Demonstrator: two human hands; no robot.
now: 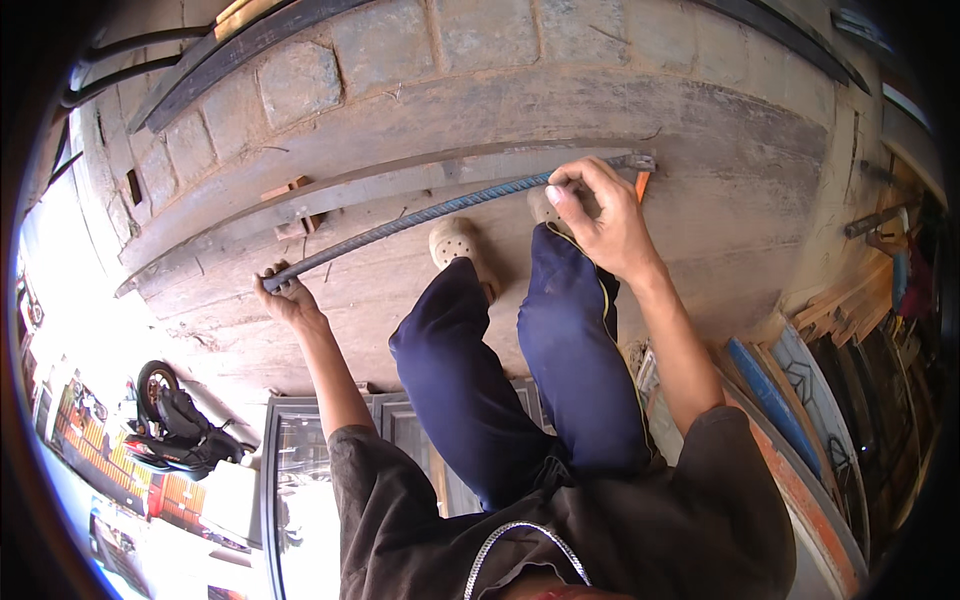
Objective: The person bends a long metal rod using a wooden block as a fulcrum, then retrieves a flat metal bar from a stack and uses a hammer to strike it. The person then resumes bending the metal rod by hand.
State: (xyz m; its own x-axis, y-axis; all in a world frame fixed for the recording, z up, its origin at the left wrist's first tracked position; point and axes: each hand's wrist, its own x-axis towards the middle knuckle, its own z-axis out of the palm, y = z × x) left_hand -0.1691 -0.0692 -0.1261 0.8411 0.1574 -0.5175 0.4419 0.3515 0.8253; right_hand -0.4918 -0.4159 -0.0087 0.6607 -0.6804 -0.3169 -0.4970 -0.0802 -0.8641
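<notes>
A long ribbed steel bar (430,213), dark with a bluish sheen, slants across in front of my knees. My left hand (290,298) is wrapped round its lower left end. Toward its right end, my right hand (604,212) pinches the bar between thumb and fingers, and hides part of it. Just beyond the bar lies a long flat grey metal strip (375,190), close to the ribbed bar's right end. Small reddish-brown blocks (300,226) sit by the strip at the left, and an orange piece (641,186) shows by its right end.
My clog (455,245) stands just behind the bar. Stone blocks (385,45) line the far side, with dark metal beams (180,85) over them. Boards and panels (775,400) lean at the right. A framed dark panel (390,410) is behind my legs, and a motorcycle (180,430) stands at the left.
</notes>
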